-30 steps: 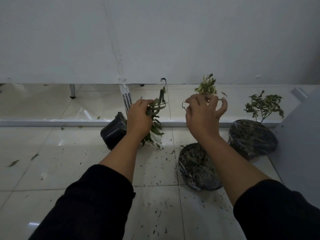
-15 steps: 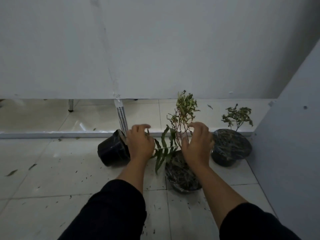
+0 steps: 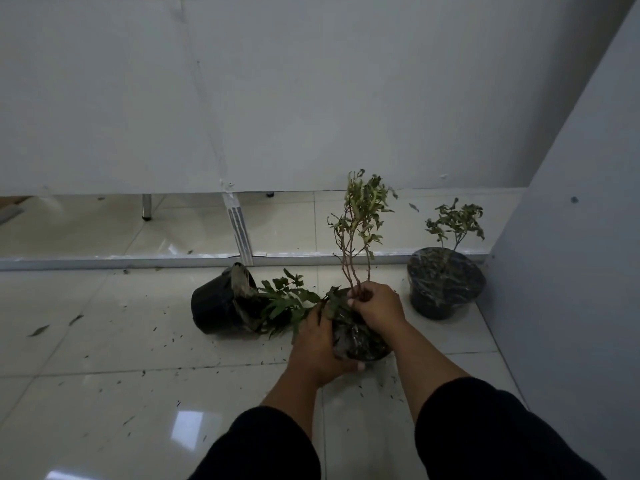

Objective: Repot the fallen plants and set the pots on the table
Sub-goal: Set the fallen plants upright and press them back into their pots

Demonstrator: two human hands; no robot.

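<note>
Glossy pale tiled floor [image 3: 104, 403] strewn with small dark specks and a few fallen leaves [image 3: 38, 330] at left. White partition panel [image 3: 277, 98] hangs short of the floor, a metal rail [image 3: 104, 263] below it, a metal leg [image 3: 147, 206] behind. Grey wall panel [image 3: 588, 237] at right.
</note>
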